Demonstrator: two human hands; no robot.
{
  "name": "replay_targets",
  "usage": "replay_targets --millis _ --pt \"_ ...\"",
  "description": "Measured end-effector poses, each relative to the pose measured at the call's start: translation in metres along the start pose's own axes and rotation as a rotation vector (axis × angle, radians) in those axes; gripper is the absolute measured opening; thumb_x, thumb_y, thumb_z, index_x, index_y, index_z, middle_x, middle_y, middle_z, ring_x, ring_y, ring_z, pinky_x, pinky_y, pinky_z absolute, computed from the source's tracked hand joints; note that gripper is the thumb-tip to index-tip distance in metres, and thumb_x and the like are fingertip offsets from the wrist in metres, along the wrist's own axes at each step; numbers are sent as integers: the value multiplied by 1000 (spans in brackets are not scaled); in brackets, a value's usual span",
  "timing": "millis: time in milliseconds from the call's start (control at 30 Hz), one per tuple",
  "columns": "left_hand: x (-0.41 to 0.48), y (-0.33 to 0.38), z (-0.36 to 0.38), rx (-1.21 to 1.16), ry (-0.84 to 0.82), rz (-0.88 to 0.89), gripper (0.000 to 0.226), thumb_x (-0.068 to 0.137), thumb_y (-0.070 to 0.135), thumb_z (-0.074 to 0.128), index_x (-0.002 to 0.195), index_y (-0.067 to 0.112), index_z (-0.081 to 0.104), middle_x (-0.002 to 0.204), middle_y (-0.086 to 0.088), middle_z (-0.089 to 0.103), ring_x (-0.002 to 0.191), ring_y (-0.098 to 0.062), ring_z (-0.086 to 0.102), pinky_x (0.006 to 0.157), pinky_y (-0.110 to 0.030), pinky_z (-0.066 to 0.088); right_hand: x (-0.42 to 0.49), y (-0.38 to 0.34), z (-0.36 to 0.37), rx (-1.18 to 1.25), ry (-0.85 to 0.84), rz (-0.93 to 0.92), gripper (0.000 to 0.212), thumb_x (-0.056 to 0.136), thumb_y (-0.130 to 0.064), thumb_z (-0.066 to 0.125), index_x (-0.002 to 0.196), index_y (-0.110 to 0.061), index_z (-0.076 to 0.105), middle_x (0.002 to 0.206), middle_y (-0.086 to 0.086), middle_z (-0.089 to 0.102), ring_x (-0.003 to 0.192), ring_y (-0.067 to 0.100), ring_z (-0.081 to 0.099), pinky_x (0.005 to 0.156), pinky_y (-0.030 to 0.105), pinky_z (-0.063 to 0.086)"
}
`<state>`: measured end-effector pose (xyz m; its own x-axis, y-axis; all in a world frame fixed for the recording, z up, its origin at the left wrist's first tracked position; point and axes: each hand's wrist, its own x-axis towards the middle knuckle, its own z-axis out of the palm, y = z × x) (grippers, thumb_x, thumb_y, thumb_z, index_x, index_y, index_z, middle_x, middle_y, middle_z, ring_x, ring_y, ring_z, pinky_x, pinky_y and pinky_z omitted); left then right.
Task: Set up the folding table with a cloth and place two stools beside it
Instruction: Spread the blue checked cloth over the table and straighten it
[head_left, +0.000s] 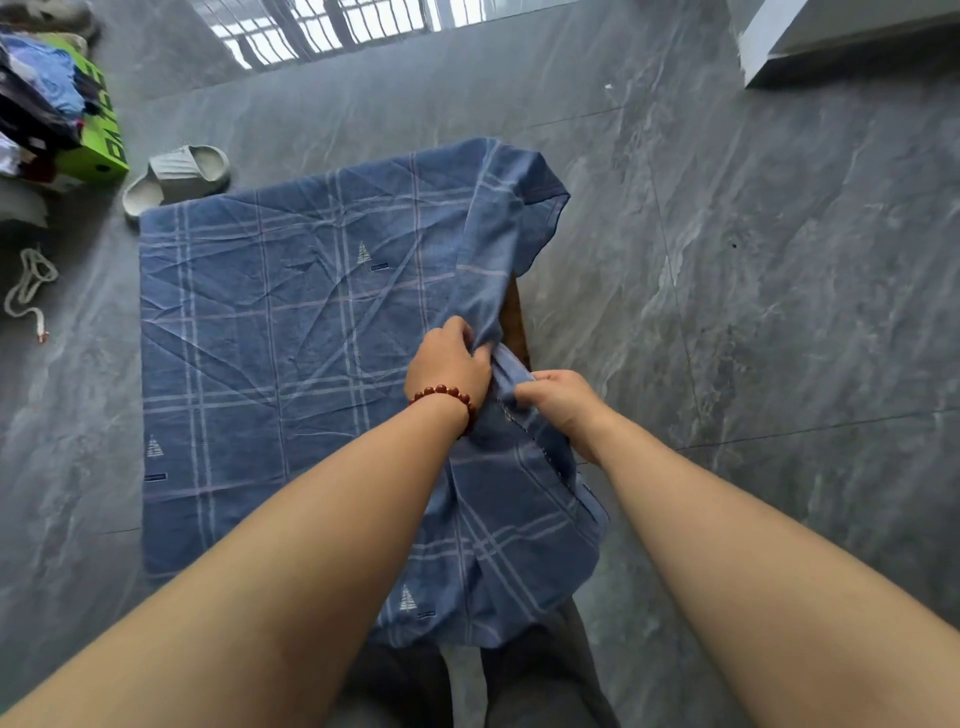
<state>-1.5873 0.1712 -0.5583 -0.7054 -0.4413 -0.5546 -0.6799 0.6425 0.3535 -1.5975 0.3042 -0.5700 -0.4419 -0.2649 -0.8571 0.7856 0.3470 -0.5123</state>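
Both hands, our left hand (451, 364) and right hand (558, 397), pinch a bunched fold of the blue cloth (270, 332) at the right edge of the surface (515, 322), where a hard tug risks dragging the spread part off its left side.

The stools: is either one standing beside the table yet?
No. Only the blue cloth, a slipper and a green box show on the floor.

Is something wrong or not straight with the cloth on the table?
Yes. The blue cloth is bunched along the right side, where both hands grip it, so the brown table edge shows uncovered there.
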Motion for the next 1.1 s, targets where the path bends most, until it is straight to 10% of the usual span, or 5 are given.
replay_targets --millis 233,533,733,1100 --pt "5 12 -13 -186 135 -23 23 94 25 38 77 13 46 76 -6 54 73 -28 50 62 -32 32 6 -16 -8 -110 84 23 14 81 -16 54 67 -14 55 61 2 45 56 15 38 51 26 31" --pt "27 -4 -28 -150 -8 32 16 88 34 51 86 19 51 101 -1 47 84 -18 49 72 -26 33 36 -41 22 -148 213 -98 32 88 -18 60 119 -10 61 111 3 63 102 18 58 86 25 45" --pt "47 -15 -32 -218 -289 -21 62 82 47 59 133 17 38 116 0 56 97 -17 54 77 -26 41 61 -52 31 -91 316 -99 19 87 -9 61 102 1 67 104 20 69 90 22 61 91 40 50" --pt "48 -1 -19 -470 -467 68 31 79 55 62 103 35 63 93 3 68 89 -13 65 89 -34 52 64 -72 14 129 447 -60 30 92 -30 45 85 -10 66 83 3 59 86 20 53 74 30 40"
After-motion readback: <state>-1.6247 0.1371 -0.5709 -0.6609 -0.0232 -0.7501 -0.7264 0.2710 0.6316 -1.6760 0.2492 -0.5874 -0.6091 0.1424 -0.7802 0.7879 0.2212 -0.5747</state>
